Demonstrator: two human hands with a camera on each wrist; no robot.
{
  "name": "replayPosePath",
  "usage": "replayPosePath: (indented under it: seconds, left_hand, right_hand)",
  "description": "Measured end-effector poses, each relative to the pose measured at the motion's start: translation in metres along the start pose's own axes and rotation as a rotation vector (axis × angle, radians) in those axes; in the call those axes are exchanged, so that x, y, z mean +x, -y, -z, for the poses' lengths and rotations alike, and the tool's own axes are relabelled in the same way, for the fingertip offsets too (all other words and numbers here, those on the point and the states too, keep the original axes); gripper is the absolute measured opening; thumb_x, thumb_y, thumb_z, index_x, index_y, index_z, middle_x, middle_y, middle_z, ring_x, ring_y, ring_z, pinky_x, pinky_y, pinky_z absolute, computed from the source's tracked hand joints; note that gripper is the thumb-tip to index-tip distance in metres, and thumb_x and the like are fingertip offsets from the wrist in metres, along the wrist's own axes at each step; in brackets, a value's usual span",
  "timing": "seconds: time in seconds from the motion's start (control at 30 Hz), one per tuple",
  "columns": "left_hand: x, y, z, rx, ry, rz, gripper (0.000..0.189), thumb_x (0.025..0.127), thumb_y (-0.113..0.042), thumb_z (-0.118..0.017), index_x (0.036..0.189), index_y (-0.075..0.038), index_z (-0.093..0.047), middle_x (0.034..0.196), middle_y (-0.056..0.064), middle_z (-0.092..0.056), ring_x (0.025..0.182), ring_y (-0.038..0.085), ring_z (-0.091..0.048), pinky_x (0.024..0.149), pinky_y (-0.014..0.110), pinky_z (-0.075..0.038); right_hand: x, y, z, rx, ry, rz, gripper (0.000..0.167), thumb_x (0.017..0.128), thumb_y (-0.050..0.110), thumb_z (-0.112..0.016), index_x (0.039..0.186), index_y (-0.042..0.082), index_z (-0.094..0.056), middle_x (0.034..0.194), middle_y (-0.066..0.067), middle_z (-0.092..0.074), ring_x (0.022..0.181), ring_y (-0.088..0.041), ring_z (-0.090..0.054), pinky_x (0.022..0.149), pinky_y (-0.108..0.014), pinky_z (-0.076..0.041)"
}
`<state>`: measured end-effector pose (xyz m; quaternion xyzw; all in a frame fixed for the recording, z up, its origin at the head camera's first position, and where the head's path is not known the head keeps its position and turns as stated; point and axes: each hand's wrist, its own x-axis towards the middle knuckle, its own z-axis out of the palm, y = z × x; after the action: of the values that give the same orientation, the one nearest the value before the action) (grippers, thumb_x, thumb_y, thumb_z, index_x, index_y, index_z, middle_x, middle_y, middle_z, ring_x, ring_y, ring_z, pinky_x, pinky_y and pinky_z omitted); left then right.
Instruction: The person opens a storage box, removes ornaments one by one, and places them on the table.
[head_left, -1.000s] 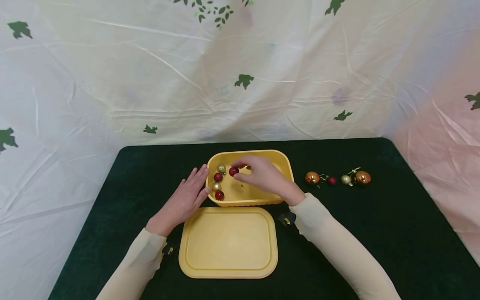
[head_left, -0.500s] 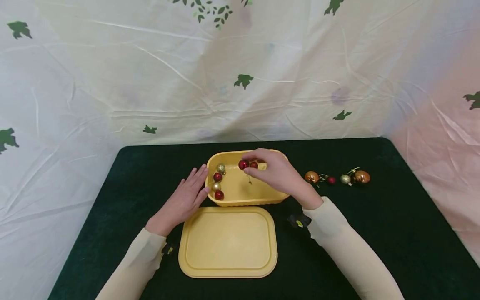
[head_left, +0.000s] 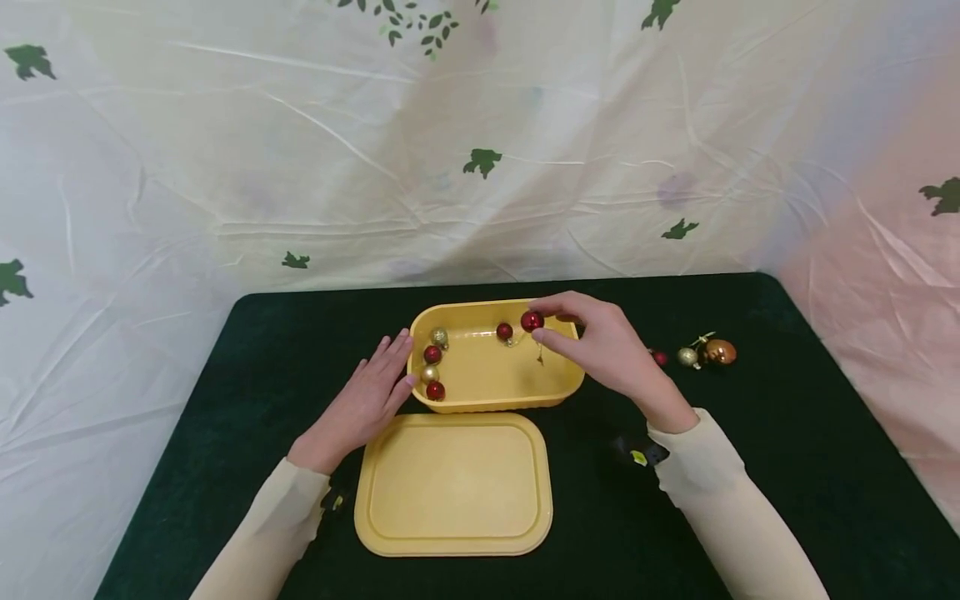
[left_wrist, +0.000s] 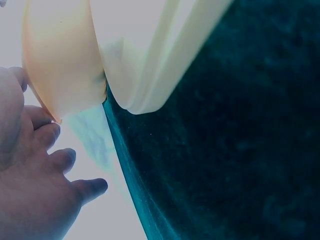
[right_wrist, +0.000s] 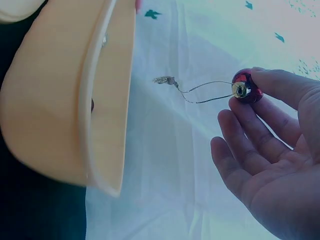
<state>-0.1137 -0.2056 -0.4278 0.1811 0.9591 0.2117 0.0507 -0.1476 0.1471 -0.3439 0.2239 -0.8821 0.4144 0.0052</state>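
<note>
Above the yellow box (head_left: 472,368), red bauble (head_left: 532,322) in right hand (head_left: 603,340) (yellow-marked wrist device (head_left: 657,452)).

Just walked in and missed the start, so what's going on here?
A person's right hand pinches a red bauble over a yellow box, while the left hand rests against the box's left end. Five other baubles, three red and two gold, lie inside. The lid is off, lying nearer the person. Further ornaments lie right of the box.
</note>
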Motion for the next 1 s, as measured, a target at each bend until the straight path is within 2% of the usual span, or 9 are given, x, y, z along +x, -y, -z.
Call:
replayPosePath:
  seconds: [0.2, 0.53, 0.73, 0.83, 0.9, 1.0]
  left_hand:
    - [-0.001, 0.001, 0.000, 0.000, -0.011, -0.012, 0.066, 0.112, -0.039, -0.044, 0.167, -0.012, -0.018, 0.173, 0.005, -0.012, 0.158, 0.037, -0.012, 0.121, 0.067, -0.018]
    - [-0.001, 0.001, 0.000, -0.006, 0.007, -0.006, 0.066, 0.112, -0.040, -0.042, 0.167, -0.012, -0.018, 0.174, 0.003, -0.010, 0.159, 0.034, -0.010, 0.121, 0.066, -0.018]
    - [-0.001, -0.002, 0.002, -0.013, 0.017, 0.008, 0.066, 0.112, -0.041, -0.042, 0.167, -0.013, -0.017, 0.174, 0.003, -0.010, 0.159, 0.034, -0.009, 0.122, 0.066, -0.017]
    - [-0.001, -0.003, 0.003, -0.012, 0.021, 0.009, 0.067, 0.112, -0.040, -0.043, 0.167, -0.012, -0.017, 0.174, 0.003, -0.010, 0.159, 0.035, -0.009, 0.121, 0.066, -0.016]
    - [-0.001, -0.003, 0.003, -0.014, 0.023, 0.011, 0.067, 0.112, -0.040, -0.043, 0.167, -0.013, -0.017, 0.174, 0.003, -0.009, 0.159, 0.035, -0.008, 0.122, 0.066, -0.016]
    - [-0.001, -0.003, 0.003, -0.013, 0.022, 0.010, 0.066, 0.112, -0.040, -0.042, 0.167, -0.013, -0.017, 0.174, 0.003, -0.009, 0.159, 0.034, -0.008, 0.122, 0.066, -0.016]
  right_hand:
    - [-0.013, -0.007, 0.016, -0.006, -0.038, -0.020, 0.034, 0.098, 0.023, -0.075, 0.130, 0.012, -0.070, 0.126, -0.004, -0.070, 0.119, -0.026, -0.063, 0.106, -0.054, -0.050]
    - [-0.036, -0.018, 0.038, -0.023, -0.093, -0.059, 0.038, 0.099, 0.028, -0.074, 0.134, 0.013, -0.068, 0.126, -0.004, -0.069, 0.119, -0.028, -0.064, 0.103, -0.055, -0.051]
    - [-0.050, -0.022, 0.051, -0.024, -0.115, -0.117, 0.040, 0.100, 0.032, -0.072, 0.135, 0.014, -0.066, 0.126, -0.006, -0.069, 0.120, -0.031, -0.063, 0.102, -0.059, -0.050]
    - [-0.055, -0.026, 0.057, -0.042, -0.128, -0.166, 0.041, 0.100, 0.037, -0.071, 0.136, 0.018, -0.066, 0.126, -0.003, -0.068, 0.121, -0.028, -0.063, 0.103, -0.050, -0.051]
    - [-0.059, -0.030, 0.061, -0.056, -0.137, -0.193, 0.042, 0.100, 0.040, -0.070, 0.137, 0.020, -0.066, 0.127, -0.002, -0.068, 0.120, -0.025, -0.063, 0.101, -0.035, -0.052]
    - [-0.065, -0.037, 0.067, -0.080, -0.155, -0.219, 0.043, 0.100, 0.041, -0.070, 0.137, 0.021, -0.066, 0.127, -0.002, -0.069, 0.120, -0.025, -0.063, 0.093, -0.016, -0.046]
